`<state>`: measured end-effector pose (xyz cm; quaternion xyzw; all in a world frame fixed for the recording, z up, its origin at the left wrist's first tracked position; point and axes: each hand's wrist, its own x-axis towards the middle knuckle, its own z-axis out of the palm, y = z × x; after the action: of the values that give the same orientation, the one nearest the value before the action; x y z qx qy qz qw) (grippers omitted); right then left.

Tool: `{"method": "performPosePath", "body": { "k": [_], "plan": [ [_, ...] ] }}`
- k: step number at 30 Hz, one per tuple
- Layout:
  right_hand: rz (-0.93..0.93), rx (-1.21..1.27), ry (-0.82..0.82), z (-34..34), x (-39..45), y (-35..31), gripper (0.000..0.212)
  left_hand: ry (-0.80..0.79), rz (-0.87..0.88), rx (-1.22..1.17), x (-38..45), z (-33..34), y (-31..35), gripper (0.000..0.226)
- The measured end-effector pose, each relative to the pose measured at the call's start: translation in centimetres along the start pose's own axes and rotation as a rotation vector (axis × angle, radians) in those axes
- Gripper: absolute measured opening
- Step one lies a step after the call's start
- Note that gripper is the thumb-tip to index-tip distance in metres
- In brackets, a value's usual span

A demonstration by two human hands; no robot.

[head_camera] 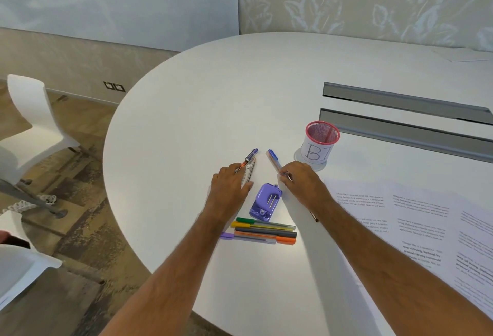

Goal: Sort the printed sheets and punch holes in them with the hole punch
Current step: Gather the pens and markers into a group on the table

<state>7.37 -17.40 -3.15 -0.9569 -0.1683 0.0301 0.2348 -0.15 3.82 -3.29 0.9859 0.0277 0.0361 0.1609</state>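
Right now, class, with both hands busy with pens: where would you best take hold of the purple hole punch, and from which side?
Grip the purple hole punch across its two long sides, coming straight down from above. It lies flat on the table, its long axis running away from the person, between the left hand and right hand; pens probably block its near end.

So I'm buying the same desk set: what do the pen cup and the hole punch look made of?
The pen cup looks like pink-coated wire mesh, its weave visible inside, with a white paper label around it. The hole punch looks like matte purple plastic, with shiny, probably metal, pins.
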Motion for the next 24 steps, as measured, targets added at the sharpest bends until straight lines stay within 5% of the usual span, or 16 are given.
{"method": "performPosePath", "body": {
  "k": [16,24],
  "plan": [
    [-0.065,-0.029,-0.094,-0.9,5.0,-2.2,0.022,-0.020,-0.061,-0.031,2.3,-1.0,-2.2,0.050],
    [0.021,0.154,-0.032,-1.4,4.7,-1.6,0.024,0.008,-0.081,-0.064,3.1,-0.7,-2.8,0.050]
  ]
}}
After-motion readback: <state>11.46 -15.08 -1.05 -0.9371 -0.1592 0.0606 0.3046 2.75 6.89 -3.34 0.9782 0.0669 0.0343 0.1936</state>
